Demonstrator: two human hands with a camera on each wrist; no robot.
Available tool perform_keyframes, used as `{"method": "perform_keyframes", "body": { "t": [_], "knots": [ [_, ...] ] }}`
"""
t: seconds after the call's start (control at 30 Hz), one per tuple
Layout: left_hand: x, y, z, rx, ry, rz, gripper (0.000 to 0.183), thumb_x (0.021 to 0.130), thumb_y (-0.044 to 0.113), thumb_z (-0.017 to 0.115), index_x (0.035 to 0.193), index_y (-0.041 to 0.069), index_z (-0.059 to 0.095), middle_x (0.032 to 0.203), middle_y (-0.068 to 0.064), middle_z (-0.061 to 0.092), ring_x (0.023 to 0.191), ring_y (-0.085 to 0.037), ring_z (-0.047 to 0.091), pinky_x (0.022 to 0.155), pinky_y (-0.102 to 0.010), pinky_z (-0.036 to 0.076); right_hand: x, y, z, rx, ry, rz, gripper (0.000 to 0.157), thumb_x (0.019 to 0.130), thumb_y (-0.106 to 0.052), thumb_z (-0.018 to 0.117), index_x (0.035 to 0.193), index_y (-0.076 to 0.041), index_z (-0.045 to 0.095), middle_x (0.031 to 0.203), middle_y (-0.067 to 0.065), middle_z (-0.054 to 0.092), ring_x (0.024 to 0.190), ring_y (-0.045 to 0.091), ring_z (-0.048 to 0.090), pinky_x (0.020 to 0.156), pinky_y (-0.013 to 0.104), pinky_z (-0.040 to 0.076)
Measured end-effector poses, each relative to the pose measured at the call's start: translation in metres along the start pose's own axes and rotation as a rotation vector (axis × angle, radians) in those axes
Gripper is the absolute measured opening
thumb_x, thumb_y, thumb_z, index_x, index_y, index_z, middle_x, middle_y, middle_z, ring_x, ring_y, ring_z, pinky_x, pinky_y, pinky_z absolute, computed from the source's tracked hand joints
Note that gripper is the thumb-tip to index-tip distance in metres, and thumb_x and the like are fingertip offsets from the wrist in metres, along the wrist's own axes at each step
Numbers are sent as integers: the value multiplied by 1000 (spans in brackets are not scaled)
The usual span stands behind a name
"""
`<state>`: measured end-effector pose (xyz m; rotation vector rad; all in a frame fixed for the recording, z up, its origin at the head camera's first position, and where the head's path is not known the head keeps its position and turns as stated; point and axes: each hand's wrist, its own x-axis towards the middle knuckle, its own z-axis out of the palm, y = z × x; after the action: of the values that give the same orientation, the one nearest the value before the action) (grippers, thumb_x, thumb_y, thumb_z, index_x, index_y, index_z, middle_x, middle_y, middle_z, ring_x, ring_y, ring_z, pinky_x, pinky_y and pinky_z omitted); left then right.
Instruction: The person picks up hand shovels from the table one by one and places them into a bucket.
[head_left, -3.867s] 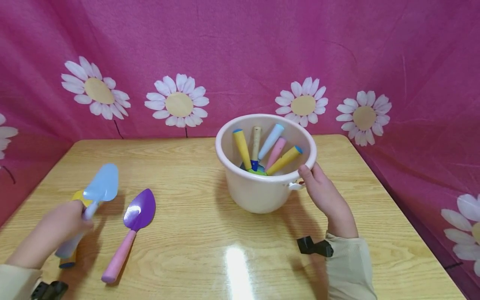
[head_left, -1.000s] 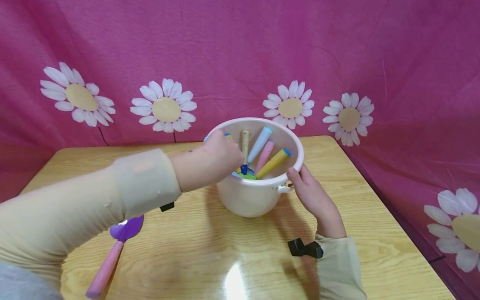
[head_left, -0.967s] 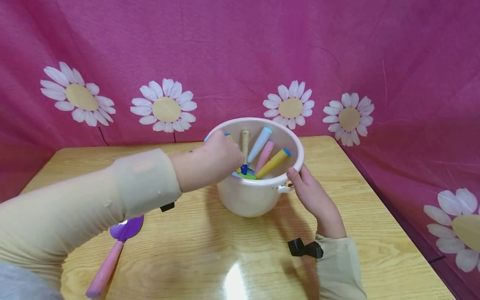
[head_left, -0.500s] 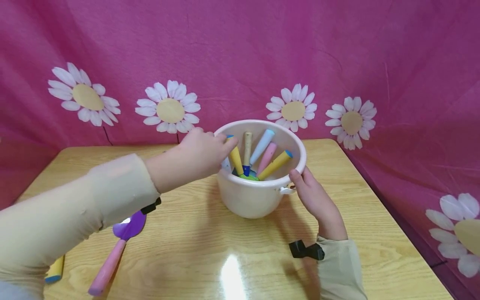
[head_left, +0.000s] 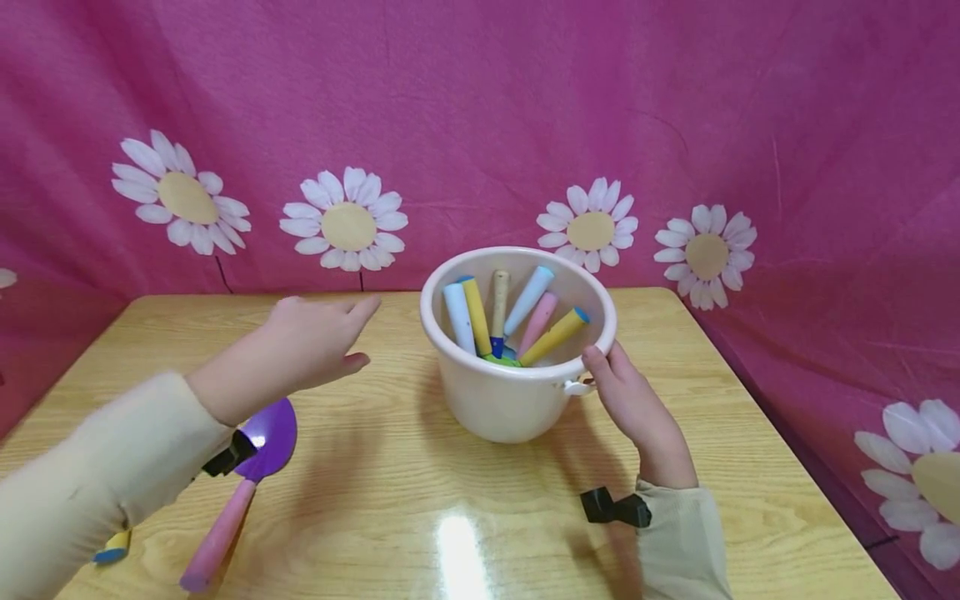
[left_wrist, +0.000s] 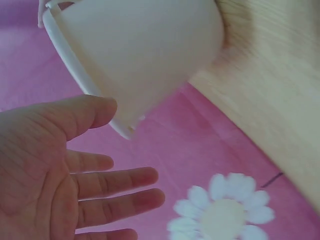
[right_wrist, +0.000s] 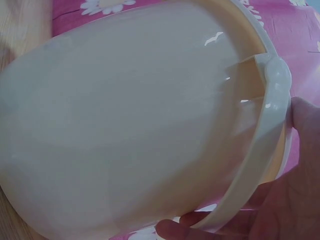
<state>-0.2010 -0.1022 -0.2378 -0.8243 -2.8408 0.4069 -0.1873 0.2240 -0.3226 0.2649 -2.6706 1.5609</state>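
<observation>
My left hand (head_left: 311, 346) is in the air to the left of the white bucket (head_left: 502, 408), fingers extended and holding nothing. In the left wrist view its palm and spread fingers show beside the bucket's rim. At the bucket's right side, my right hand (head_left: 637, 408) grips the rim, thumb on top; the right wrist view shows its fingers by the curved white bail handle (right_wrist: 255, 155). Several tool handles stand inside: a light-blue handle (head_left: 459, 318) at the left, yellow ones, a wooden one (head_left: 500, 304), a pink one (head_left: 538, 323). Their lower ends are mostly hidden.
A trowel (head_left: 277, 442) with a purple blade and pink handle lies on the wooden table (head_left: 390, 517), partly below my left wrist. A yellow handle (head_left: 114, 547) with a blue end shows beneath the left sleeve. A pink flowered cloth (head_left: 465, 108) hangs behind the table.
The light-blue trowel went from the table into the bucket in my left hand, which let go and drew back left. My right hand has stayed on the rim.
</observation>
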Motion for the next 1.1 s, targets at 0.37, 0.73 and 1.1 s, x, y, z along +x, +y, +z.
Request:
{"method": "perform_keyframes", "body": {
  "t": [0.37, 0.73, 1.1],
  "knots": [
    [-32, -35, 42, -138, -109, -146, 59, 80, 32, 64, 125, -2, 44, 111, -22, 57, 89, -35, 59, 49, -42, 44, -1, -2, -1, 22, 3, -35, 58, 97, -37, 28, 143, -8, 8, 143, 19, 20, 125, 35, 27, 93, 54, 31],
    [-67, -68, 74, -215, -79, -228, 31, 74, 21, 69, 89, -4, 59, 84, -16, 60, 76, -35, 59, 56, -51, 44, -1, 0, -3, 28, 12, -43, 59, 97, -38, 27, 143, -5, 9, 143, 20, 21, 126, 34, 26, 93, 53, 31],
    [-109, -103, 110, -297, -257, -341, 30, 77, 22, 65, 82, -6, 55, 76, -18, 58, 70, -34, 56, 60, -50, 42, -2, 0, -4, 34, 10, -35, 58, 97, -38, 26, 143, -7, 8, 143, 20, 19, 127, 35, 23, 93, 55, 29]
  ]
}}
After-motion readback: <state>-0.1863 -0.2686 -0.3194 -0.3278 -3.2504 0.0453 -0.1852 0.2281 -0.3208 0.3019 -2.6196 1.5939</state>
